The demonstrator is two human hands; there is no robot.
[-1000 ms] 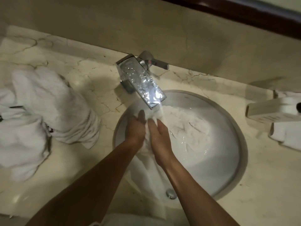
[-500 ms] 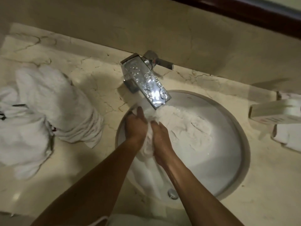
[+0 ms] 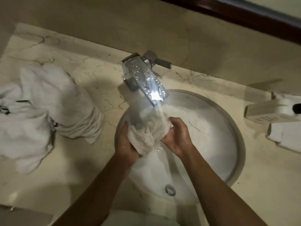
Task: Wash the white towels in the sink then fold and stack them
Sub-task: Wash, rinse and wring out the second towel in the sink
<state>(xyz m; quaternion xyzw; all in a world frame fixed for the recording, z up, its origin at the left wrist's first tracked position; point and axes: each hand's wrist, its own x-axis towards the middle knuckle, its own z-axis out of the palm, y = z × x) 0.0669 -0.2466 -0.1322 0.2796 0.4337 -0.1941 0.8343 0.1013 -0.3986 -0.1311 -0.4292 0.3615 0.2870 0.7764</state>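
Observation:
A wet white towel [image 3: 146,136] is bunched between my hands over the round white sink [image 3: 234,137]. My left hand [image 3: 125,144] grips its left side and my right hand [image 3: 177,137] grips its right side. Water runs from the chrome faucet [image 3: 145,80] onto the bunch. More of the towel lies spread in the basin [image 3: 187,118] and trails down toward the front rim. A heap of white towels [image 3: 40,108] lies on the counter to the left.
The marble counter [image 3: 91,160] surrounds the sink, with a wall close behind the faucet. A white box [image 3: 268,111] rests on folded white cloth [image 3: 286,136] at the right edge. The overflow hole [image 3: 170,190] sits at the basin's front.
My hands have moved apart and lifted the towel into a thicker bunch under the running water. Before, they were pressed close together on it.

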